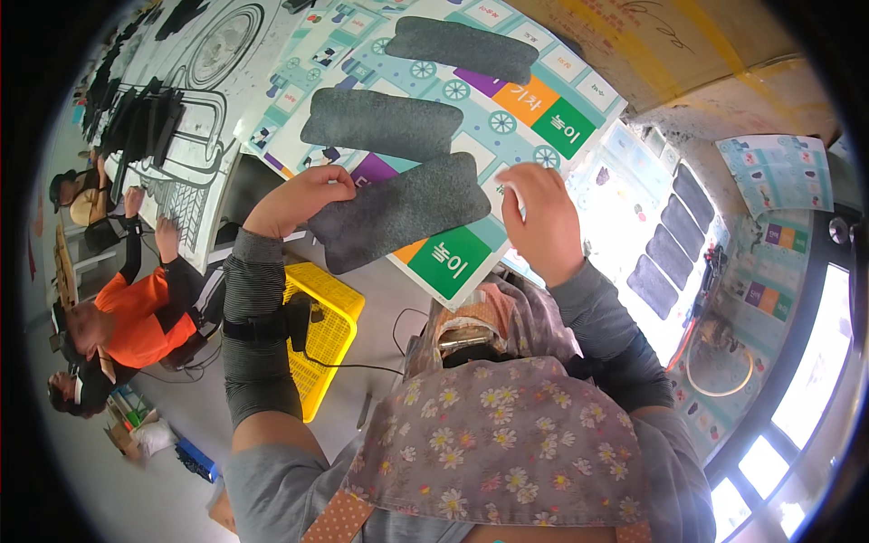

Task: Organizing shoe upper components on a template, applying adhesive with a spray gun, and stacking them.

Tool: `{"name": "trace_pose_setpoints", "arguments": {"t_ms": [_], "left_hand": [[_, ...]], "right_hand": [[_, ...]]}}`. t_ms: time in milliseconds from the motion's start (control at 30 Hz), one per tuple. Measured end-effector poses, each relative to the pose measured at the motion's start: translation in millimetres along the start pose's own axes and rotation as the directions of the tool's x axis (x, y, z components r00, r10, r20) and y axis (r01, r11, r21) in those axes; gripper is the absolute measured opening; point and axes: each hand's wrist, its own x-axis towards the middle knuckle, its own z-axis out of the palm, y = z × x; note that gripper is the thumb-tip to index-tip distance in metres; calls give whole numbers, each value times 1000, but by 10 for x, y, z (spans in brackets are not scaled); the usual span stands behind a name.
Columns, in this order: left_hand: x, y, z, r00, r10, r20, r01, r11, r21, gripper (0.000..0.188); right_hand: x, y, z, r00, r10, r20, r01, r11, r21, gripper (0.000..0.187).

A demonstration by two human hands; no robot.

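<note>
My left hand (303, 201) is closed, its thumb and forefinger pinching the upper left edge of a dark grey felt-like piece (403, 213). This wavy-edged strip lies aslant over a printed sheet (453, 262) with purple, orange and green blocks. Just off the strip's right end, my right hand (548, 222) has its fingers curled in a pinch; whatever lies between the fingertips is too small to make out. Farther up the sheets are two more dark grey strips, one (382, 124) close above the held piece and another (463, 50) near the far edge.
A yellow plastic basket (330, 335) stands below at left. To the right, several dark strips lie on a bright surface (625, 226). A cardboard box (652, 41) is at the back right. People, one in an orange shirt (145, 317), work at a table on the left.
</note>
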Motion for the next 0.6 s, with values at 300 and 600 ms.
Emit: {"name": "trace_pose_setpoints", "arguments": {"t_ms": [300,600], "left_hand": [[71,-21,-108,994,106,-17,-98,964,248,20],[102,-305,-366,992,-22,-121,37,992,124,23]], "right_hand": [[-335,-41,-25,937,-233,262,299,920,-252,38],[-400,95,171,865,-357,352,495,724,-480,41]]}}
